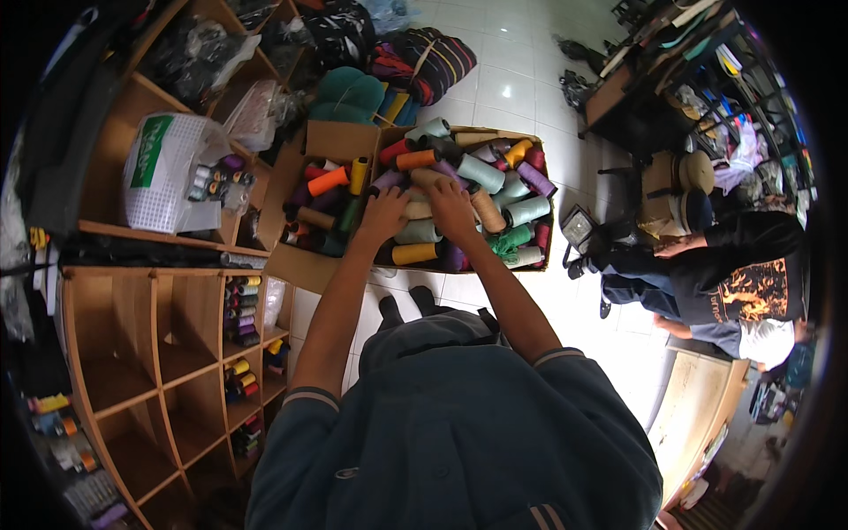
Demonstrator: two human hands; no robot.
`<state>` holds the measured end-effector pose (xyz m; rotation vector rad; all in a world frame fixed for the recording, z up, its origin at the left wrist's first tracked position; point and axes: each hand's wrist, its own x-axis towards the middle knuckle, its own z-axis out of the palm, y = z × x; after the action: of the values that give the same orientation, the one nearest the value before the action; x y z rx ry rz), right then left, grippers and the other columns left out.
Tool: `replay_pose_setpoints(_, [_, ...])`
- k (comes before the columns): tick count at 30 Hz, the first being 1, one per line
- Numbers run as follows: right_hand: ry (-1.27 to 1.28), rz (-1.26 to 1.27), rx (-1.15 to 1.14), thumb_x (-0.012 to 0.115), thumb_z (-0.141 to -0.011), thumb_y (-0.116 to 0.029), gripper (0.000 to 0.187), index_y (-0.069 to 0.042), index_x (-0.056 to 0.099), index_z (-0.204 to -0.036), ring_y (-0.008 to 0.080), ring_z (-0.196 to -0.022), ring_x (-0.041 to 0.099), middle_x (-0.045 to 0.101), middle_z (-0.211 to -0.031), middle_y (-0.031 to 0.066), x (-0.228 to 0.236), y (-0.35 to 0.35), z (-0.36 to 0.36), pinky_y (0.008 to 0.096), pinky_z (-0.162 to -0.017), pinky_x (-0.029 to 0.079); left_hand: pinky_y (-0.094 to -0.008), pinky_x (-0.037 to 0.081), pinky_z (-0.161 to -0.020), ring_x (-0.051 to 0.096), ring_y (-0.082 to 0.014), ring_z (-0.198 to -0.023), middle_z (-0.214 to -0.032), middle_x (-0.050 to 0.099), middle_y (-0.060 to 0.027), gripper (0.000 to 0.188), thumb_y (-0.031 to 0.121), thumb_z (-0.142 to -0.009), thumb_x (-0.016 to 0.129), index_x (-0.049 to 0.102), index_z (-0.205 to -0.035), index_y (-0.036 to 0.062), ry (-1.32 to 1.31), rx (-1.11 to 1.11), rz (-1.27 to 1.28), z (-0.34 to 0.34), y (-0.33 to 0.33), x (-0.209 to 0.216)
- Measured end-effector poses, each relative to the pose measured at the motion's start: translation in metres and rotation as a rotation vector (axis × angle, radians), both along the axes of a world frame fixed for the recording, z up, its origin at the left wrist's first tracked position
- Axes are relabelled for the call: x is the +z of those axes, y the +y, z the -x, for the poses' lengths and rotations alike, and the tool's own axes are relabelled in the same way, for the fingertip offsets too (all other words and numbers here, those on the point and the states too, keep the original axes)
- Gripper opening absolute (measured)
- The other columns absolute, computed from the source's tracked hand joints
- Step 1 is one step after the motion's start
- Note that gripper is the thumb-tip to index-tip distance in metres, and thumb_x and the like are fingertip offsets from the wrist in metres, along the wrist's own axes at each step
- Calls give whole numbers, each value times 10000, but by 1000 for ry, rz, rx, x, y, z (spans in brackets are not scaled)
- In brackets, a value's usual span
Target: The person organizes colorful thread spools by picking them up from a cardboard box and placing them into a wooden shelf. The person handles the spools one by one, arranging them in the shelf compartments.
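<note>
Both my arms reach down into an open cardboard box (331, 141) on the white tiled floor, packed with several thread cones in orange, teal, purple, yellow and tan. My left hand (385, 215) rests on the cones near the box's middle, by a dark purple cone (386, 182). Close beside it, my right hand (451, 204) lies on a tan cone (417, 210), fingers curled over the pile. What, if anything, either hand grips is hidden among the cones. An orange cone (328, 180) lies to the left and a yellow cone (414, 254) just below my hands.
Wooden cubby shelves (159, 353) stand at my left with small thread spools (240, 309) and a white plastic bag (168, 172). Bags and fabric bundles (424, 57) lie behind the box. A person (707, 274) in dark clothes sits at the right near a desk (636, 79).
</note>
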<state>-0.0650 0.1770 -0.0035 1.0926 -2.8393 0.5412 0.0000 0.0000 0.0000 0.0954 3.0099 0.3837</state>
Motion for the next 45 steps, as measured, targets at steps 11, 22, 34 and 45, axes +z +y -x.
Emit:
replay_pose_setpoints(11, [26,-147,-137,682,-766,-248,424,-83,559,-1137,319,-1104,498,494,-1140,131,9,-3,26,464,-827,461,-451,491,-821,628,-361,-951,-1019,636,-168,452,148,-700,715,502,-1086,47,68,258,-607,7,-6,23])
replay_pose_setpoints(22, [-1491,838,-296,658,-777,-409,647,-19,502,-1270,208,-854,591,616,-1036,88,21,31,43,334,-705,484,-344,481,-887,599,-205,-1029,-1151,586,-126,547,66,-793,676,431,-1279,15,253,487,-1095,-43,-22,58])
replay_pose_setpoints(34, [-1520,698,381,722,-808,-218,782,-83,272,-1433,205,-1103,548,502,-1260,93,92,-127,-57,349,-879,472,-352,489,-848,603,-221,-966,-1090,593,-139,532,82,-779,679,436,-1247,14,600,840,-1126,-178,-94,67])
replay_pose_setpoints(45, [-1104,431,990,764,-708,-131,752,-15,392,-1352,208,-1076,576,562,-1201,128,112,-369,-262,325,-904,469,-364,503,-833,618,-224,-991,-1061,626,-138,464,53,-787,683,461,-1191,5,938,1191,-777,-399,-211,113])
